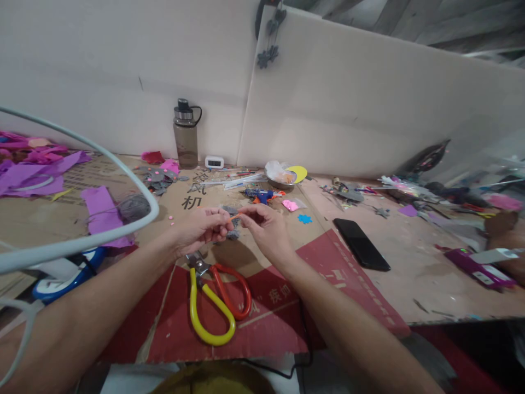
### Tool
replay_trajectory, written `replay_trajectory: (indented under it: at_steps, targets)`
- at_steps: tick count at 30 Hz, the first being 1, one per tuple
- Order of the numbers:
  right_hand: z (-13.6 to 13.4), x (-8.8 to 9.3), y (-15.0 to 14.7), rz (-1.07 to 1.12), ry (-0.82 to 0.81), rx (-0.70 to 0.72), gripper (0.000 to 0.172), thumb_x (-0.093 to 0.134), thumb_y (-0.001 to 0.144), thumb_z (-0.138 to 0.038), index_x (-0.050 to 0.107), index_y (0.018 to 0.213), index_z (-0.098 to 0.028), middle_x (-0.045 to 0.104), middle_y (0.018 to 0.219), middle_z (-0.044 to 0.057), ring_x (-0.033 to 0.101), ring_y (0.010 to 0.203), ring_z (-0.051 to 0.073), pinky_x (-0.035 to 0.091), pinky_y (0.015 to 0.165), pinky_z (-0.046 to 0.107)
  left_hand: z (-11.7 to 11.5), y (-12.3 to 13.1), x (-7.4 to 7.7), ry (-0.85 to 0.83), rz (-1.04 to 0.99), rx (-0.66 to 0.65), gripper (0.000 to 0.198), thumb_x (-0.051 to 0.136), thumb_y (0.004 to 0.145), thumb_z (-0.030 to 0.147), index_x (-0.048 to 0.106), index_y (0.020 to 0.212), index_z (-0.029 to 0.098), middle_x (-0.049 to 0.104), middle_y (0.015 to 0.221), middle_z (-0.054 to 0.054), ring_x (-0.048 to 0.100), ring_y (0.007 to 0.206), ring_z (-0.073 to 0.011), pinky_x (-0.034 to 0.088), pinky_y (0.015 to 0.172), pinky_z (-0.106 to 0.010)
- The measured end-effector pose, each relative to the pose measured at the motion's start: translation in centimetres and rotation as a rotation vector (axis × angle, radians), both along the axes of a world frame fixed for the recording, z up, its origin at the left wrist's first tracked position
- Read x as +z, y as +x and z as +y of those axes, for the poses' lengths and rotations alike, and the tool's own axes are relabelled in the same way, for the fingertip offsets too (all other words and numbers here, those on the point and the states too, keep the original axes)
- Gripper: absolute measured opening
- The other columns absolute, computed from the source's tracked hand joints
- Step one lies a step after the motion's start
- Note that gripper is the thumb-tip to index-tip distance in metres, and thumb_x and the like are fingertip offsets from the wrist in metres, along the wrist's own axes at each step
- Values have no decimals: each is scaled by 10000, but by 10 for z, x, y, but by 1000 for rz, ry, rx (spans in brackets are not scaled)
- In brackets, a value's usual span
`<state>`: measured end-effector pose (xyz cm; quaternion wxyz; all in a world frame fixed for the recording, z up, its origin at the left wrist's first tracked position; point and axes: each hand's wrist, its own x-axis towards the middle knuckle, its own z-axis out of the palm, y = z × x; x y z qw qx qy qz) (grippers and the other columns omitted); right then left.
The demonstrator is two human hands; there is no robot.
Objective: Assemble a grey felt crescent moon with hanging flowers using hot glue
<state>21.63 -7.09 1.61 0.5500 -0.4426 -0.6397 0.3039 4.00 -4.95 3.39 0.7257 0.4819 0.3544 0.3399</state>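
Note:
Above the cardboard-covered table, my left hand (209, 225) and my right hand (264, 223) come close together. Between their pinched fingertips runs a thin orange strip (234, 217), held at both ends; its exact kind is too small to make out. Grey fuzzy pieces (233, 232) lie just behind and below the fingers. Nearer to me rests a pair of scissors (212, 301) with one yellow and one red handle loop, its blades pointing away under my left hand. A blue felt snowflake-like cutout (304, 219) lies right of my right hand.
A water bottle (186, 137), a small digital display (214, 162) and a metal bowl (280, 178) stand at the back. A blue glue gun (262, 196) lies midway. A phone (361, 244) is at right, beyond it a co-worker's arm (506, 241). A white curved tube (139, 186) crosses the left side.

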Motion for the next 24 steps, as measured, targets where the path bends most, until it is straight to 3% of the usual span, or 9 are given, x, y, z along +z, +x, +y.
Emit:
replay_trajectory:
  at_steps: [5,9,14,19,24]
  targets:
    - [5,0,2,346,-264,144,239,663,734,-391,561,823,-195,670,784,-1,626,631,108,559,678,304,6,-4,-3,1,-62,45,52,673,727,142,623,717,130,656,733,-48,535,544,-58,457,505,-145]
    - [6,-3,2,450,-328,197,276,691,700,-368,564,873,-195,669,768,-11,624,627,93,557,652,272,9,-4,-3,30,-49,151,123,677,708,109,572,765,140,657,713,-39,550,530,-63,461,494,-150]
    - [5,-1,-1,382,-336,201,262,662,719,-353,666,899,-162,660,761,5,590,592,73,536,615,236,12,-4,-4,66,-88,221,213,612,717,67,554,906,145,636,712,-25,556,544,-74,467,513,-169]
    - [2,8,-7,232,-247,160,236,641,748,-381,659,826,-158,639,682,2,574,530,90,508,549,238,13,-5,-2,-123,-315,182,116,484,663,30,560,706,107,505,605,-10,475,497,-77,460,489,-196]
    - [2,21,-17,32,-64,120,179,544,845,-359,595,813,-190,645,722,3,599,586,109,512,580,247,12,-5,1,-276,-457,197,156,461,830,116,545,699,122,454,563,6,472,483,-78,467,481,-183]
